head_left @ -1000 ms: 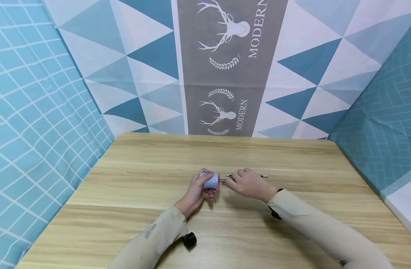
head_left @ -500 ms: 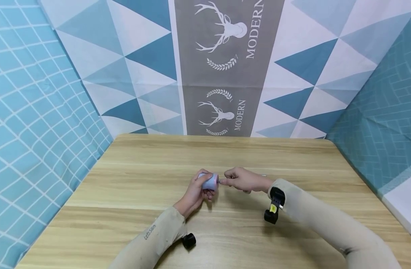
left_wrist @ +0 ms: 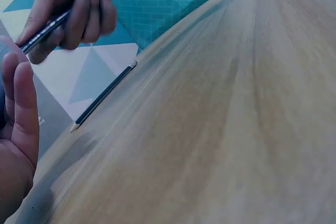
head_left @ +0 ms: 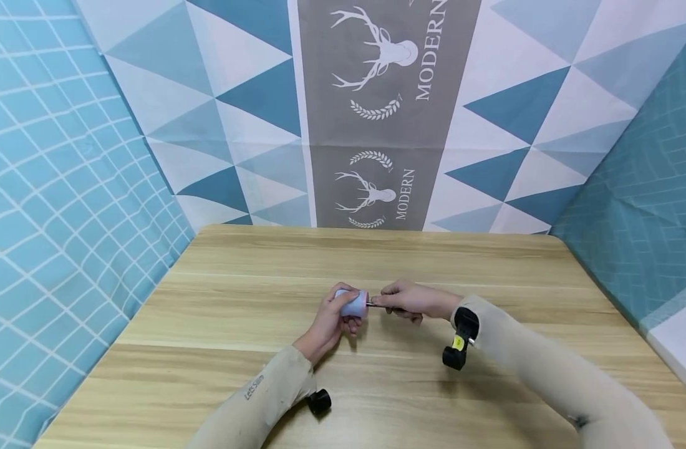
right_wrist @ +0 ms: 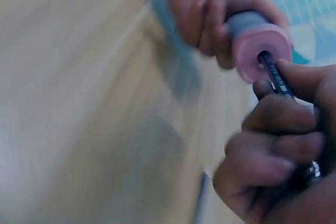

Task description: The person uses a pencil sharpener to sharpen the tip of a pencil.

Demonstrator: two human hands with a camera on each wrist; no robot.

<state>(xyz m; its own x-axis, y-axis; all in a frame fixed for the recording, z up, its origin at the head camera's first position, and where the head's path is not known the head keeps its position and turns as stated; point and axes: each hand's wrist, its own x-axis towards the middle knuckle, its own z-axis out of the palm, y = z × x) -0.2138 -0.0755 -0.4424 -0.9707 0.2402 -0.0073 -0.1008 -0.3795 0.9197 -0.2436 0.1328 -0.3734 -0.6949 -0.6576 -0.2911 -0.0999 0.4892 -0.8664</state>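
My left hand (head_left: 326,321) grips a blue, cup-shaped pencil sharpener (head_left: 354,304) on its side, its pink face turned to the right. In the right wrist view that pink face (right_wrist: 247,59) shows a round hole, with the tip of a dark pencil (right_wrist: 276,77) inside it. Thumb and fingers of my right hand (head_left: 413,299) pinch this pencil just outside the hole. Its printed shaft (left_wrist: 46,32) also shows in the left wrist view, running into the right hand's curled fingers. Both hands are held over the table.
A second dark pencil (left_wrist: 105,95) with a white end lies on the wooden tabletop (head_left: 388,255) beyond the hands. Patterned cloths (head_left: 253,112) hang behind and beside the table. A white object (head_left: 680,343) stands at the right edge.
My right hand has turned about the pencil's line, its wrist rolling so the wrist camera swings into view. The left hand and the sharpener stay nearly where they were.
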